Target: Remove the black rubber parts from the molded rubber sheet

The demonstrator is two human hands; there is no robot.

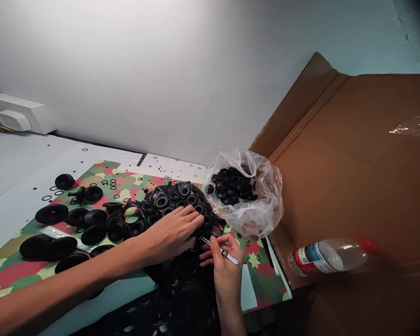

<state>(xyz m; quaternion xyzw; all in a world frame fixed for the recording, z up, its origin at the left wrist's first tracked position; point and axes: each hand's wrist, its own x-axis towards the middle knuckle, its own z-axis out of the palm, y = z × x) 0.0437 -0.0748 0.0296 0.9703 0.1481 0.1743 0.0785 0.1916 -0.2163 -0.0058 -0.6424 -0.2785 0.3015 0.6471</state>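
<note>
A black moulded rubber sheet (171, 200) full of round rings lies on a patterned green, red and cream mat (17, 261) and hangs over the table's front edge. My left hand (173, 231) presses down on the sheet, fingers together and curled over it. Just right of it, my right hand (224, 261) pinches a thin metal tool (221, 251) whose tip points at the sheet's edge under my left fingers. Several loose black rubber caps (91, 219) and rings sit on the mat to the left.
A clear plastic bag (252, 196) holding several black rubber rings stands right of the sheet. A large open cardboard box (353, 163) fills the right side, with a plastic water bottle (329, 256) lying in it. A white device (17, 119) sits far left by the wall.
</note>
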